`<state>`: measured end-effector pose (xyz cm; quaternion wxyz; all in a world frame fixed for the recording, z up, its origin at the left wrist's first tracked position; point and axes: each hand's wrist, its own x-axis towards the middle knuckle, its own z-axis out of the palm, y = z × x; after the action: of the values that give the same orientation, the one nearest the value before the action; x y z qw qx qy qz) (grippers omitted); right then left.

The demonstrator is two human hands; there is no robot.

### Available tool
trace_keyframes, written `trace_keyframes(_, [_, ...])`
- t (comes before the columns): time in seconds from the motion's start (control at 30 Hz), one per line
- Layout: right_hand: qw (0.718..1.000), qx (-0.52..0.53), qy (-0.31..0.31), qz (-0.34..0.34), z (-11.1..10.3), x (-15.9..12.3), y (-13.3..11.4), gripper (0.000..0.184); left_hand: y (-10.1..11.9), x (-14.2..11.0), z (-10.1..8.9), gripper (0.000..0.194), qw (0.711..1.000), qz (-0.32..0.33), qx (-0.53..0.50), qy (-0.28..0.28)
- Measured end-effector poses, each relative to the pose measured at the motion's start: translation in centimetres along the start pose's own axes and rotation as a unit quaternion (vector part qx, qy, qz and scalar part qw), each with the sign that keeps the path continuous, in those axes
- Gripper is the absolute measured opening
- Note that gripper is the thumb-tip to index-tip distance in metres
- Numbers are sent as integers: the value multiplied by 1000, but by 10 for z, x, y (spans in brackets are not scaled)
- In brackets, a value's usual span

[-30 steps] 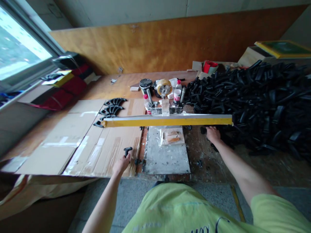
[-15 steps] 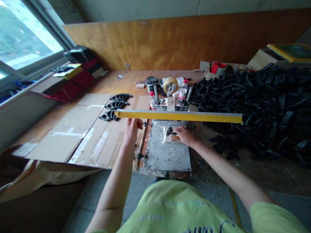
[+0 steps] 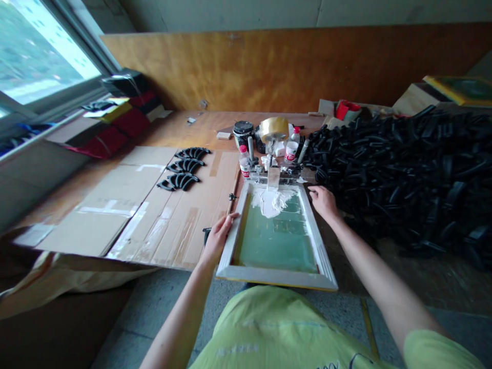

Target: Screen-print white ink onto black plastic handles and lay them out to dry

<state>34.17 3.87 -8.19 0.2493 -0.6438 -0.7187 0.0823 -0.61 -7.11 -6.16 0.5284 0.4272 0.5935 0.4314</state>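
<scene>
A screen-printing frame [image 3: 277, 279] with green mesh [image 3: 274, 246] lies lowered in front of me. White paste [image 3: 267, 205] is smeared over the mesh's far end, where a small tan scraper-like block [image 3: 273, 178] stands. My left hand [image 3: 218, 233] grips the frame's left rim with closed fingers. A black piece [image 3: 206, 234] shows beside that hand, partly hidden; whether it is held I cannot tell. Near the far right corner, my right hand [image 3: 323, 201] hovers apart from the frame, fingers loosely bent and apart, with nothing visible in them. The metal plate underneath is covered.
Rows of curved black handles [image 3: 183, 180] lie on cardboard [image 3: 126, 205] at left. A large heap of black parts [image 3: 407, 174] is at right. Behind the frame stand a black tub [image 3: 243, 134], a tape roll [image 3: 273, 128], red-capped bottles [image 3: 244, 163] and a paper cup [image 3: 291, 150].
The raised frame has swung down flat over the metal plate and the black piece on it. My left hand came down with it; my right hand withdrew from that piece to the right.
</scene>
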Motion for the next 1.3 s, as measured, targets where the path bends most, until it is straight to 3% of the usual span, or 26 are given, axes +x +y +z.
trace_keyframes(0.1, [994,-1,38,-104,2,31,-35,49,-38,2,4,72,999,-40,4,-15])
trace_keyframes(0.17, [986,-28,-13,-164,14,44,-66,52,-55,7,8,76,999,-46,19,-9])
trace_keyframes(0.27, [977,-86,-122,-155,32,43,-95,28,-69,14,12,72,998,-48,30,-8])
trace_keyframes(0.37, [963,-107,-175,-175,37,19,-94,21,-73,16,11,67,999,-48,23,-13])
trace_keyframes(0.47, [937,-74,-201,-277,25,-6,-79,26,-74,15,10,62,999,-47,15,-4])
trace_keyframes(0.53, [915,-44,-226,-332,14,-12,-73,28,-73,13,11,61,999,-51,15,5])
trace_keyframes(0.6, [908,-27,-236,-346,9,-9,-72,23,-72,12,11,60,998,-53,14,9])
trace_keyframes(0.73, [942,-20,-145,-302,20,-9,-74,20,-67,11,12,60,999,-49,5,6])
trace_keyframes(0.8, [943,-10,-113,-313,28,-18,-72,24,-64,10,12,61,998,-56,7,4])
trace_keyframes(0.93, [935,21,-140,-326,28,-19,-73,18,-55,7,12,65,998,-69,5,0])
trace_keyframes(1.0, [951,24,-132,-279,24,0,-80,25,-46,5,9,68,997,-70,5,-4])
trace_keyframes(1.13, [984,1,-55,-171,10,56,-83,60,-13,0,2,67,998,-56,-23,-15])
trace_keyframes(1.23, [995,1,16,-98,-10,77,-52,48,21,6,2,60,998,-31,-54,-14])
trace_keyframes(1.3, [999,-17,36,-12,-21,71,-23,31,46,16,8,57,995,15,-102,0])
